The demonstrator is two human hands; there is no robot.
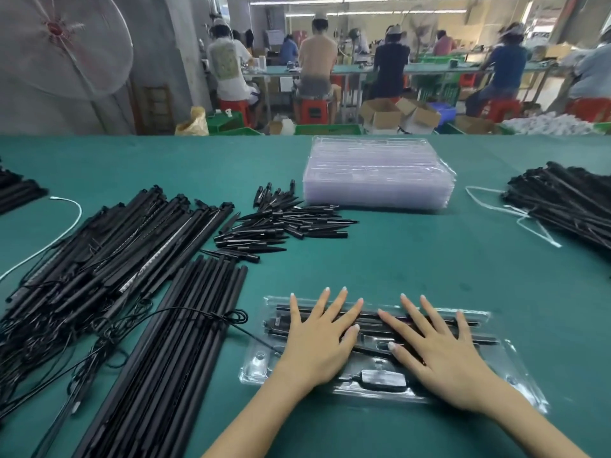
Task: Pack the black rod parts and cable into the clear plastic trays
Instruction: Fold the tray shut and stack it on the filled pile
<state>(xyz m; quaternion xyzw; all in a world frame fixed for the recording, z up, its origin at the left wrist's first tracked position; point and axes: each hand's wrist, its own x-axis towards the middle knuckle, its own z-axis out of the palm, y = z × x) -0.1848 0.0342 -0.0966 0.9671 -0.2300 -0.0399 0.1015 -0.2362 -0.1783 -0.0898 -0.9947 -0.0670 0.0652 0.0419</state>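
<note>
Both hands flat w/ fingers spread: left hand (317,348) and right hand (443,355) press the clear tray (515,368) at lower centre; rods & cable look seated. To my eye this one's nearly done. Plenty left: loose rods (185,325) lower left, empty tray stack (377,180) upper centre.
</note>
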